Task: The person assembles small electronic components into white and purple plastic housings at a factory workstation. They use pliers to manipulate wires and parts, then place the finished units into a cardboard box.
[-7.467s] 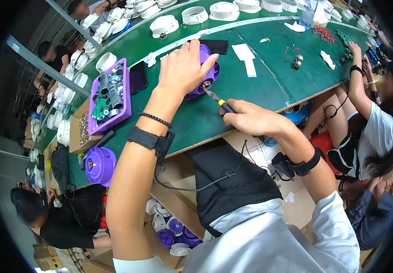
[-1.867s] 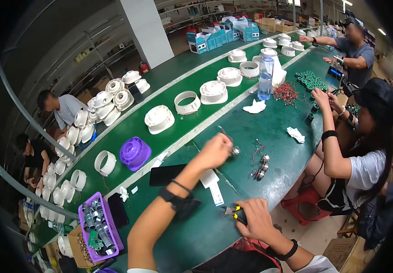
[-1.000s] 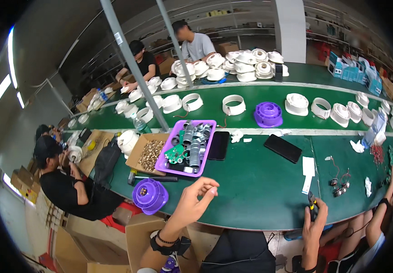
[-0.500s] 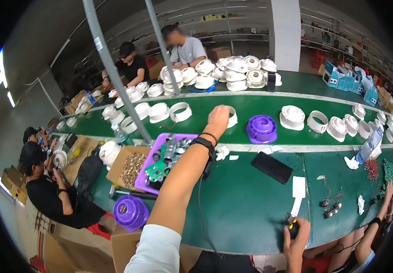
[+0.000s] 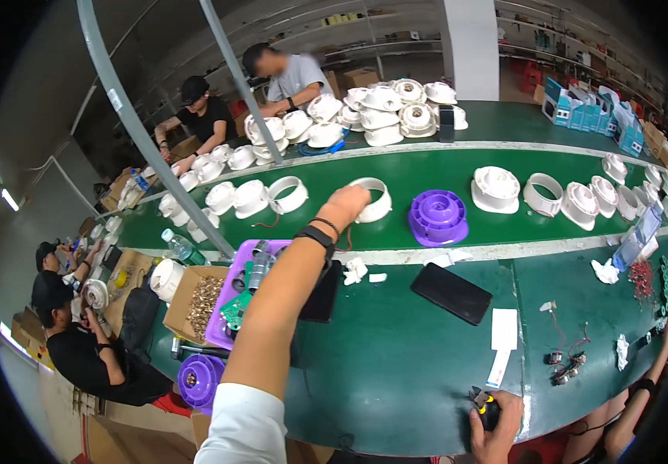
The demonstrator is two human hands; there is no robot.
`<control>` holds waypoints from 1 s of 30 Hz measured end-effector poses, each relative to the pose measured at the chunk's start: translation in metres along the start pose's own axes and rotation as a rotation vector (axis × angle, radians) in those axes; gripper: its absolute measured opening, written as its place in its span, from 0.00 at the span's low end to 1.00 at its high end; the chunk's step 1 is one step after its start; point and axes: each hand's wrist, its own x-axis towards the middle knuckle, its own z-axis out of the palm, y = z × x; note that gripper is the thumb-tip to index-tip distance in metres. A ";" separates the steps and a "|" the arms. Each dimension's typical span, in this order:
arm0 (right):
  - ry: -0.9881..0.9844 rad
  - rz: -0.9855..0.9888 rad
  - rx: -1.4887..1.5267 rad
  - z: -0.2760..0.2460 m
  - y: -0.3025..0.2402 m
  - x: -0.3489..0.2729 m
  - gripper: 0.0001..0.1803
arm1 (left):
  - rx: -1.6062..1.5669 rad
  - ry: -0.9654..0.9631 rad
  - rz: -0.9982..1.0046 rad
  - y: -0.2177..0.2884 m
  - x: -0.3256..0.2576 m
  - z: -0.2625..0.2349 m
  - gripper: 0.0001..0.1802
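My left hand (image 5: 344, 206) reaches far across the green table and closes on the near rim of a white plastic ring (image 5: 375, 199) on the conveyor belt. A black band sits on that wrist. A purple round housing (image 5: 438, 217) stands just right of the ring. My right hand (image 5: 495, 431) stays at the table's near edge, gripping a small yellow-and-black screwdriver (image 5: 483, 401).
Under my left arm lie a purple tray of parts (image 5: 235, 303) and a cardboard box of screws (image 5: 201, 298). A black phone (image 5: 451, 292), a paper strip (image 5: 502, 340) and small wired parts (image 5: 563, 365) lie to the right. White housings line the belt; people work around it.
My left arm has stretched from the near edge out over the purple tray to the white ring on the belt. My right hand stays low with the screwdriver.
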 end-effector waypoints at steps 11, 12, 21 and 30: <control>0.020 -0.050 -0.009 -0.001 -0.005 0.005 0.19 | 0.131 0.095 0.192 0.004 -0.005 0.013 0.07; 0.019 -0.048 -0.015 -0.001 -0.006 0.006 0.19 | 0.137 0.084 0.198 0.006 -0.005 0.014 0.07; 0.007 -0.017 -0.027 0.002 -0.009 0.005 0.19 | 0.145 0.125 0.244 0.017 -0.010 0.013 0.06; 0.007 -0.014 -0.045 0.003 -0.012 0.005 0.18 | 0.191 0.239 0.279 0.024 -0.002 0.030 0.08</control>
